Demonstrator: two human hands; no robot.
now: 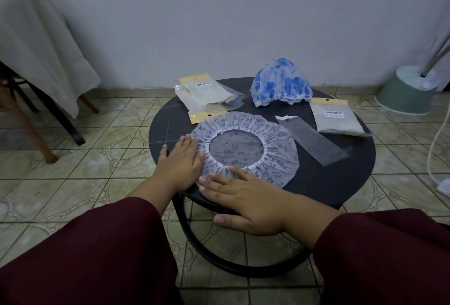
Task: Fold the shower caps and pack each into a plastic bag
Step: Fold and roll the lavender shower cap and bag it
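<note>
Two hands press flat on a see-through shower cap (246, 149) with tiny blue marks on it. It lies spread out in a round shape on the near side of the dark round bench (341, 178), with its stretchy hole facing up. The left hand (181, 166) rests on the cap's left edge, fingers (192, 144) straight and close together. The right hand (246, 200) lies on the cap's near edge, fingers (214, 179) straight and a little spread, thumb hanging past the bench rim. Neither hand is pinching anything.

It looks like the smoothing step, just before the first fold. Next, I think one edge needs to be lifted and laid over the other side to make a half circle, while the other hand keeps the cap from sliding.

A long empty clear bag (314, 140) waits just to the right of the cap. A blue flower shower cap (280, 85) sits puffed up at the far side. Packed bags (207, 95) lie far left, and another packed bag (337, 117) lies far right
</note>
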